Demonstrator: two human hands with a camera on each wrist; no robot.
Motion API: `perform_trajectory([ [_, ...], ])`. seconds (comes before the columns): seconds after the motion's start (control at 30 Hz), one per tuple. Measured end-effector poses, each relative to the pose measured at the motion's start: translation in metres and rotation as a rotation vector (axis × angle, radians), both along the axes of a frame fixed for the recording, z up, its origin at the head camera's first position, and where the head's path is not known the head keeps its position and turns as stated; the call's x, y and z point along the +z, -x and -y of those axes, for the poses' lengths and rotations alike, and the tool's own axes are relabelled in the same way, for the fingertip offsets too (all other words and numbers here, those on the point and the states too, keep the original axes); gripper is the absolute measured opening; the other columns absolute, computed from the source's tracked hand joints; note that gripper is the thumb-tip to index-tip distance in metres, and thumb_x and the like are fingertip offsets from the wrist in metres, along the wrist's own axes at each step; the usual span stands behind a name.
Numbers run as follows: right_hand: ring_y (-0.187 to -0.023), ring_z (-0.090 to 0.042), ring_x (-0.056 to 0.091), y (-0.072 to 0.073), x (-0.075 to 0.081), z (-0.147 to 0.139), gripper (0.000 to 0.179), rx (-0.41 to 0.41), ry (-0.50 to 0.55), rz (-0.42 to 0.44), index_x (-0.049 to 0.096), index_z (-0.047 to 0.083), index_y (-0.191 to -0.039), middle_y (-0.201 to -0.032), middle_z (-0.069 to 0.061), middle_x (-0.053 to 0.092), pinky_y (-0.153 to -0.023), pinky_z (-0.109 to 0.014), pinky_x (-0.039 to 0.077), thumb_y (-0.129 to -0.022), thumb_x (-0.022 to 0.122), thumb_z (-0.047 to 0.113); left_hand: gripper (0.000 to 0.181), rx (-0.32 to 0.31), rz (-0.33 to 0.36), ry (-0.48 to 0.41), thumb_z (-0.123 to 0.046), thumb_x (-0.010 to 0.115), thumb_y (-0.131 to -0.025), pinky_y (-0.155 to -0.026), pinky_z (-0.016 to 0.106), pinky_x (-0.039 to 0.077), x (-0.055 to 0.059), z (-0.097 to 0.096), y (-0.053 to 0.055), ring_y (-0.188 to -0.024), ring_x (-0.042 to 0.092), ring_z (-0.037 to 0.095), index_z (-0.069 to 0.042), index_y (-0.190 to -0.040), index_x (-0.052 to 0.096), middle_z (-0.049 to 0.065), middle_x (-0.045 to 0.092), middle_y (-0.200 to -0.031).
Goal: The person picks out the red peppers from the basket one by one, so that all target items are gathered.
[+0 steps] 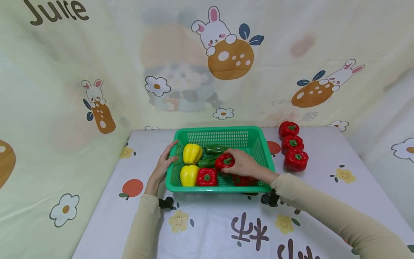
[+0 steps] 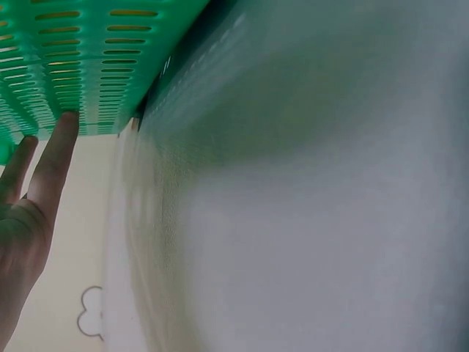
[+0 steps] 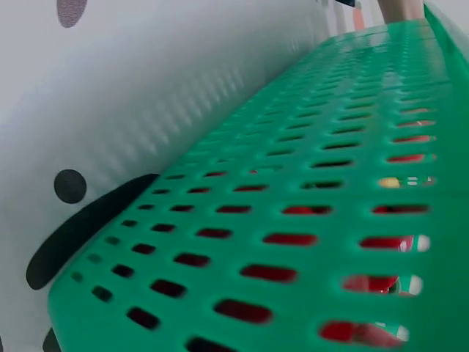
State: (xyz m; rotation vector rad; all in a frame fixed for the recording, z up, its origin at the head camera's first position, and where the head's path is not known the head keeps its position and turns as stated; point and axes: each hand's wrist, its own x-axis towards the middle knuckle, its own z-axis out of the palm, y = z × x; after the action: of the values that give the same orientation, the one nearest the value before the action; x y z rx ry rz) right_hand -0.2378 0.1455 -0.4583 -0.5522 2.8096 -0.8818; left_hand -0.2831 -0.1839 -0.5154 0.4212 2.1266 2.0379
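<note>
My left hand (image 1: 161, 165) is at the left end of the green basket (image 1: 220, 189), fingers nearly straight against its outer wall and wrapped round nothing, probably to steady it on the bench (image 1: 200, 223). Inside the basket's left end sit two yellow peppers (image 1: 192, 154) (image 1: 189, 175), one behind the other. Right of them, toward the basket's middle, lie two long green vegetables (image 1: 215, 149) (image 1: 208, 162), with a front red pepper (image 1: 207, 177) near the basket's front wall. Near the basket's middle, my right hand (image 1: 240, 163) pinches a held red pepper (image 1: 224, 162), fingers parted by its width, a grip that seems meant to keep its stem upward. I cannot tell whether its underside touches anything. My wrist hides more red (image 1: 244, 180) at the basket's front right, too covered to count; from that wrist, the slotted wall shows only slivers. Right of the basket, three red peppers (image 1: 289, 129) (image 1: 292, 144) (image 1: 295, 160) form a close row.
</note>
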Motion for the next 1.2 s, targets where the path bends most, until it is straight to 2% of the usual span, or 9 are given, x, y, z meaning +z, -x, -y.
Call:
perform_trajectory([
  [0.17, -0.109, -0.029, 0.056, -0.001, 0.010, -0.006, 0.066, -0.018, 0.025, -0.013, 0.053, 0.003, -0.134, -0.123, -0.014, 0.062, -0.079, -0.043, 0.055, -0.082, 0.077, 0.034, 0.064, 0.010, -0.018, 0.010, -0.006, 0.050, -0.096, -0.109, 0.058, 0.030, -0.006, -0.001, 0.002, -0.140, 0.029, 0.036, -0.021, -0.155, 0.032, 0.006, 0.020, -0.162],
  [0.47, -0.113, -0.031, 0.055, -0.005, 0.030, -0.024, 0.068, -0.061, 0.064, -0.059, 0.054, 0.004, -0.135, -0.126, -0.014, 0.061, -0.079, -0.046, 0.056, -0.080, 0.079, 0.035, 0.063, 0.010, -0.017, 0.002, -0.006, 0.050, -0.097, -0.109, 0.059, 0.028, -0.006, -0.001, 0.002, -0.140, 0.028, 0.037, -0.021, -0.156, 0.031, 0.007, 0.019, -0.162],
  [0.7, -0.113, -0.031, 0.056, -0.014, 0.047, -0.046, 0.070, -0.112, 0.100, -0.070, 0.055, 0.007, -0.136, -0.128, -0.014, 0.061, -0.080, -0.047, 0.056, -0.078, 0.082, 0.034, 0.064, -0.002, 0.005, 0.016, 0.003, 0.045, -0.096, -0.109, 0.058, 0.029, 0.021, -0.005, -0.013, -0.139, 0.028, 0.040, -0.009, -0.156, 0.027, 0.014, 0.017, -0.162],
  [1.03, -0.098, -0.030, 0.060, -0.033, 0.060, -0.090, 0.059, -0.154, 0.145, -0.158, 0.060, 0.009, -0.132, -0.120, -0.013, 0.065, -0.074, -0.039, 0.054, -0.082, 0.078, 0.035, 0.063, -0.005, -0.011, 0.012, 0.003, 0.046, -0.096, -0.108, 0.058, 0.029, 0.024, -0.007, -0.015, -0.137, 0.029, 0.040, -0.008, -0.156, 0.027, 0.016, 0.018, -0.162],
  [1.2, -0.097, -0.029, 0.058, -0.044, 0.064, -0.111, 0.052, -0.184, 0.187, -0.194, 0.063, 0.007, -0.128, -0.117, -0.014, 0.066, -0.074, -0.037, 0.051, -0.084, 0.077, 0.030, 0.063, -0.010, -0.015, 0.010, 0.004, 0.045, -0.096, -0.109, 0.059, 0.029, 0.024, -0.008, -0.016, -0.138, 0.028, 0.042, -0.007, -0.156, 0.026, 0.017, 0.017, -0.162],
])
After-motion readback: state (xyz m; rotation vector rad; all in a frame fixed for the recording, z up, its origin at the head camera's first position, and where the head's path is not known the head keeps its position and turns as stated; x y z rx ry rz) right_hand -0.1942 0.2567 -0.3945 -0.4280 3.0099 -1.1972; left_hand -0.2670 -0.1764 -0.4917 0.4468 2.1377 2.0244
